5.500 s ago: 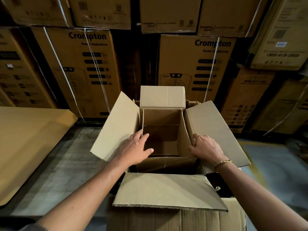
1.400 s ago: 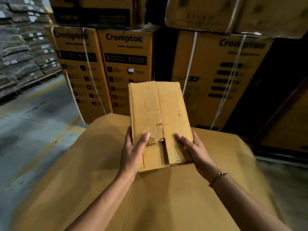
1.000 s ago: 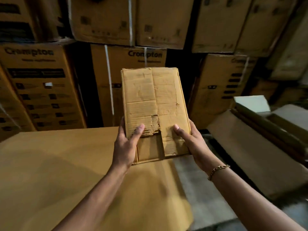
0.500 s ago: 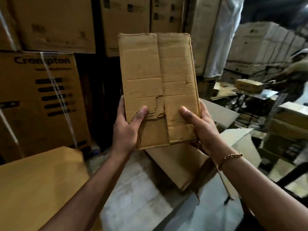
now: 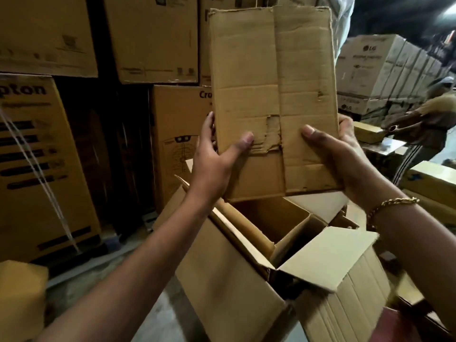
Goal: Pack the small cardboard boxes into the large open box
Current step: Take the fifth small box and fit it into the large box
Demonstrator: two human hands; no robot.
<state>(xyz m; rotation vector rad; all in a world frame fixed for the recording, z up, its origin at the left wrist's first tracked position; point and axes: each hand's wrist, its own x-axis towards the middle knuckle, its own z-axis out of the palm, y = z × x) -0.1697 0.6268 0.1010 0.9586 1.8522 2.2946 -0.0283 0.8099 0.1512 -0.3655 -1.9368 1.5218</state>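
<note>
A flattened small cardboard box (image 5: 272,77), worn and torn near its middle seam, is held upright in front of me. My left hand (image 5: 214,164) grips its lower left edge, thumb on the front. My right hand (image 5: 338,156), with a gold bracelet on the wrist, grips its lower right edge. Directly below stands the large open box (image 5: 237,282) on the floor, flaps spread outward. An erected small box (image 5: 276,218) sits inside it, open at the top and empty as far as I can see.
Tall stacks of printed cartons (image 5: 37,156) wall off the left and back. A low cardboard-covered pile (image 5: 19,299) sits at the lower left. At the far right another person (image 5: 424,134) bends over cartons, with white boxes (image 5: 380,70) stacked behind. Bare concrete floor (image 5: 158,319) lies beside the large box.
I have turned right from the cardboard pile and carried the flattened box over the large open box. Both hands keep the same grip; the box now sits higher and closer.
</note>
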